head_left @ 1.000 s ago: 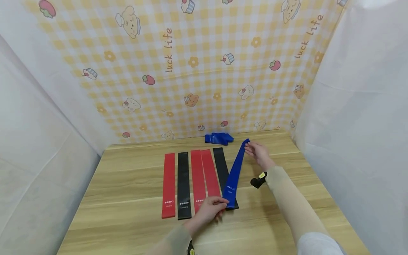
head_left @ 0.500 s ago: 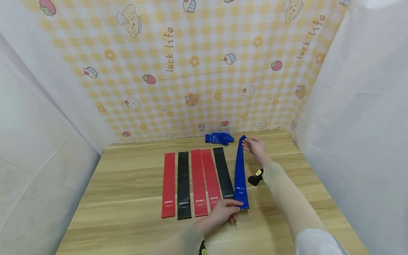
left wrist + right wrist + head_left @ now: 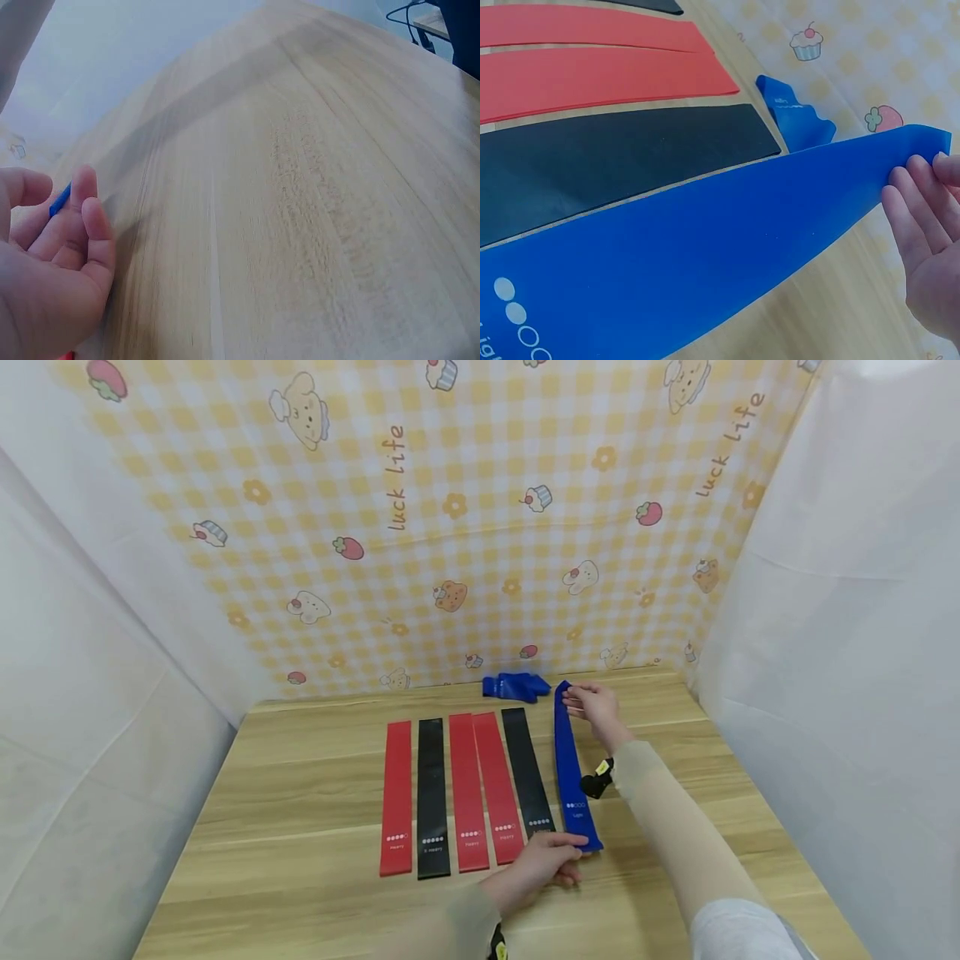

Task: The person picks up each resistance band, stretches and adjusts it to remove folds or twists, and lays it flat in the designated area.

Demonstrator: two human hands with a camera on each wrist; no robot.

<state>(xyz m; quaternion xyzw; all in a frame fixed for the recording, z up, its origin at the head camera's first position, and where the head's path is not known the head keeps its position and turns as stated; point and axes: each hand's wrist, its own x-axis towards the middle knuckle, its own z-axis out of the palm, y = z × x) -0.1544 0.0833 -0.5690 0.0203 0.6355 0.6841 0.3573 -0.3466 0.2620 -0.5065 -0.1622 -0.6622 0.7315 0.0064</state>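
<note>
A blue resistance band (image 3: 567, 752) marked "Light" stretches lengthwise between my hands, at the right end of a row of bands. My left hand (image 3: 536, 866) pinches its near end; in the left wrist view only a sliver of blue band (image 3: 61, 199) shows between the fingers. Up at the far end, my right hand (image 3: 598, 710) pinches the other tip. The right wrist view has the blue band's broad face slanting across, lifted and twisted a little towards the right hand (image 3: 930, 262). Just left of it lies a black band (image 3: 527, 768).
Further left on the wooden table (image 3: 300, 793) lie a red band (image 3: 497, 777), another red band (image 3: 468, 785), a black band (image 3: 432, 785) and a leftmost red band (image 3: 397, 785). A crumpled blue band (image 3: 516, 687) rests at the back by the patterned cloth (image 3: 450, 552).
The near end of the blue band has moved right with my left hand, off the black band. My right hand has shifted slightly left with the far end.
</note>
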